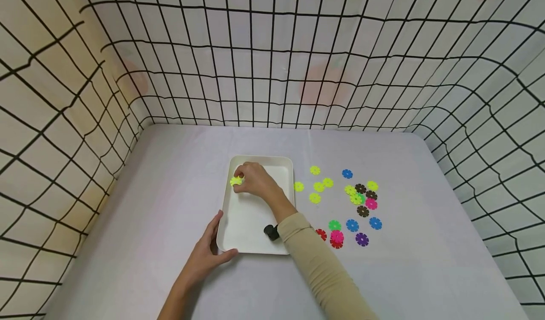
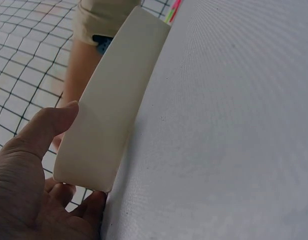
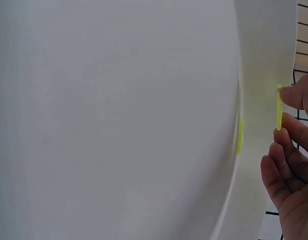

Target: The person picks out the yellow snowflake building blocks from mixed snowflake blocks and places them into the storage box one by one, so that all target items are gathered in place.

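Observation:
A shallow white tray [image 1: 255,237] lies on the table. My left hand [image 1: 205,258] grips its near left corner, thumb on the near side and fingers along the left side; the left wrist view shows the thumb at the rim of the tray wall [image 2: 101,120]. Over the tray's left part, my right hand [image 1: 255,178] pinches a yellow notched plastic disc [image 3: 279,107] between thumb and fingers, holding it edge-on in the right wrist view. Below it, another yellow piece [image 3: 240,137] shows against the tray's inner edge.
Right of the tray, several loose notched discs lie scattered: yellow [image 1: 319,186], blue [image 1: 352,225], purple [image 1: 362,239], brown [image 1: 363,211], pink and red, some overlapping. A small black device [image 1: 271,232] sits by the right sleeve [image 1: 315,258]. Black wire mesh [image 1: 272,79] encloses the table's back and sides.

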Available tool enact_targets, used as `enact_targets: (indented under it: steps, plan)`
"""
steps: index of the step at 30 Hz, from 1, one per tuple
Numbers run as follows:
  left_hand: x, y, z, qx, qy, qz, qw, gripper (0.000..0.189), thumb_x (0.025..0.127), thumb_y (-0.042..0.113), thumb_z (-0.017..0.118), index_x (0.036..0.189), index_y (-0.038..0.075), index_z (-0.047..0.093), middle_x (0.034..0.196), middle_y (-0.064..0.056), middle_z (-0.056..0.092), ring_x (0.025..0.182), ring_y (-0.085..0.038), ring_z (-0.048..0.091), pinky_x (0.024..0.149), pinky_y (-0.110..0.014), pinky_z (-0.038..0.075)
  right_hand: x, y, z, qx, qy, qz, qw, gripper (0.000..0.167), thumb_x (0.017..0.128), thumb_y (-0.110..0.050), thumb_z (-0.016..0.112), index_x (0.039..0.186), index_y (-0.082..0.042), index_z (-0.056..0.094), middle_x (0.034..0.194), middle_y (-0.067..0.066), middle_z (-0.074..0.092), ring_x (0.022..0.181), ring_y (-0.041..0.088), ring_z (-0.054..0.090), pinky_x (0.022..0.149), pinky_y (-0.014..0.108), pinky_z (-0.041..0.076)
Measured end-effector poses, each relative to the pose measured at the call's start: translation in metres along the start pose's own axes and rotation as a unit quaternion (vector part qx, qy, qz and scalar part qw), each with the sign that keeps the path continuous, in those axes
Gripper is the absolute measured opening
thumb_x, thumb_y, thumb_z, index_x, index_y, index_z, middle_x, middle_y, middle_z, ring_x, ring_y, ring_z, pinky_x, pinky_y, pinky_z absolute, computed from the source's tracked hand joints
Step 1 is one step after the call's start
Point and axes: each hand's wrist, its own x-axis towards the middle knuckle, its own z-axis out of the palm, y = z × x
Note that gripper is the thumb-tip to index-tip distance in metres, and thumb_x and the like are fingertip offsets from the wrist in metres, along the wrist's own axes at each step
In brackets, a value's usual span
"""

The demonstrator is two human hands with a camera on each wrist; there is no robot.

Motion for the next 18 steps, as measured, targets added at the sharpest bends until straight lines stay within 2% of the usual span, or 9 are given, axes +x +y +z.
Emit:
enact_targets:
  steps: [11, 18]
  plan:
    - [-0.0001, -0.0008, -0.0031, 0.002, -0.006, 0.008, 0.9999, 0.103, 0.076, 0.025, 0.084, 0.156, 0.026, 0.018, 0.16, -0.007, 0.029, 0.146, -0.028, 0.032, 0.102, -0.005, 0.028, 0.0045, 0.0049, 0.0075, -0.01, -0.006, 0.017, 0.9998, 0.027, 0.078, -0.022, 0.074, 0.101, -0.008, 0.073, 0.095, 0.004, 0.069, 0.088, 0.015, 0.063, 0.079, 0.025, 0.051]
    - [0.0005, -0.0011, -0.0019, 0.007, -0.003, -0.001, 1.0, 0.104, 0.076, 0.026, 0.084, 0.156, 0.027, 0.018, 0.161, -0.006, 0.028, 0.147, -0.027, 0.03, 0.103, -0.004, 0.026, 0.0057, 0.0072, 0.0083, -0.017, -0.023, 0.025, 0.9993, 0.028, 0.078, -0.022, 0.073, 0.102, -0.008, 0.073, 0.096, 0.004, 0.071, 0.089, 0.015, 0.063, 0.081, 0.026, 0.051]
